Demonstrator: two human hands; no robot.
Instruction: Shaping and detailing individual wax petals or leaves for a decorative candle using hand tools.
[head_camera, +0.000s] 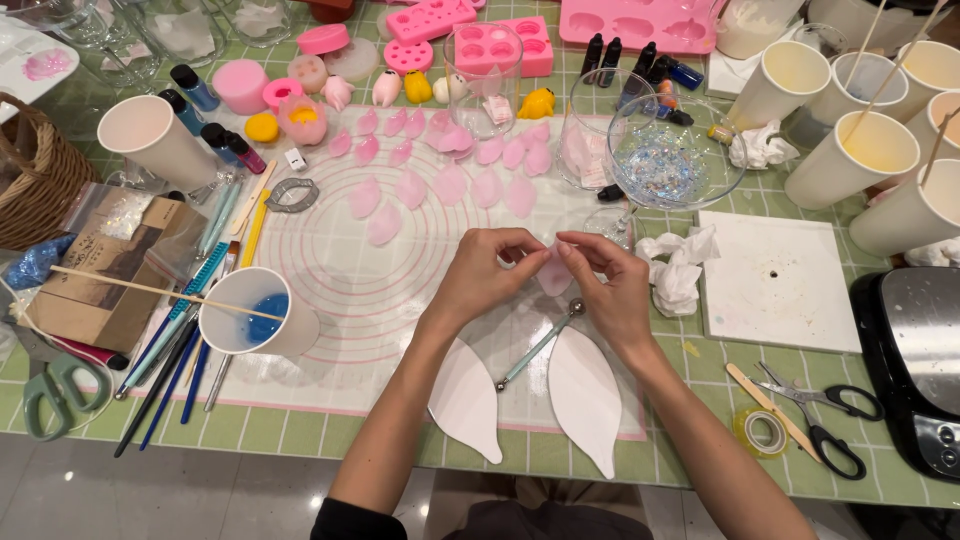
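Note:
My left hand (487, 268) and my right hand (608, 280) meet over a translucent work mat (330, 250), both pinching one small pale pink petal (553, 272) between their fingertips. Beneath them lies a ball-tipped modelling tool (540, 345), flanked by two white leaf-shaped cutouts (467, 398). Several more pink petals (450, 165) are spread across the far part of the mat.
A paper cup with blue liquid and a stick (255, 312) stands left, beside pens and brushes (175, 350). A glass bowl of glitter (675, 155), crumpled tissue (680, 265), a white tile (775, 280), scissors (825, 415), tape (765, 432) and paper cups (865, 155) sit right. Pink moulds (470, 35) line the back.

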